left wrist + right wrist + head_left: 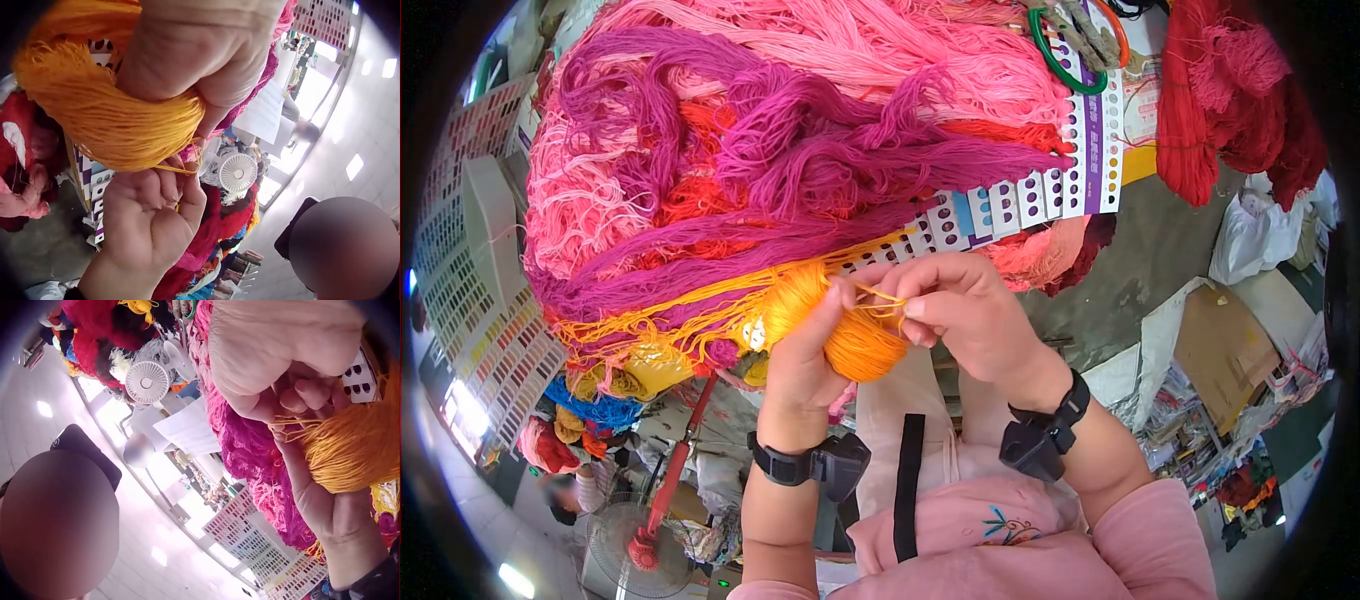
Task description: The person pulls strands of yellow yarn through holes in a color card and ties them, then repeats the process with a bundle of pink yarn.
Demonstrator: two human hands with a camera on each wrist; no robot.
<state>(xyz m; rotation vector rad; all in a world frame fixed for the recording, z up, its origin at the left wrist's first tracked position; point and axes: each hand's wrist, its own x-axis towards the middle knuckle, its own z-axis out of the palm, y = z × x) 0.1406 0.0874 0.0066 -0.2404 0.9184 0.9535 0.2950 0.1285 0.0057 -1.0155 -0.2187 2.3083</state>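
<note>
In the head view, my left hand [800, 350] grips a skein of orange-yellow yarn [866, 345], its thumb lying along the near side. Loops of the yarn bulge out below the fingers. My right hand [975, 310] pinches a few loose strands [882, 297] pulled out from the skein's right side. From the left wrist view, the skein [112, 125] curves around under the left hand [194, 56], and the right fingertips hold the thin strands close beneath it. The right wrist view shows these strands [290, 429] stretched between both hands.
Heaped pink yarn [850, 45] and purple yarn [800, 150] cover the table before me, with yellow strands along its near edge. A punched color card [1095, 160] lies under them. Dark red skeins [1230, 100] hang at the right. A fan [640, 545] stands lower left.
</note>
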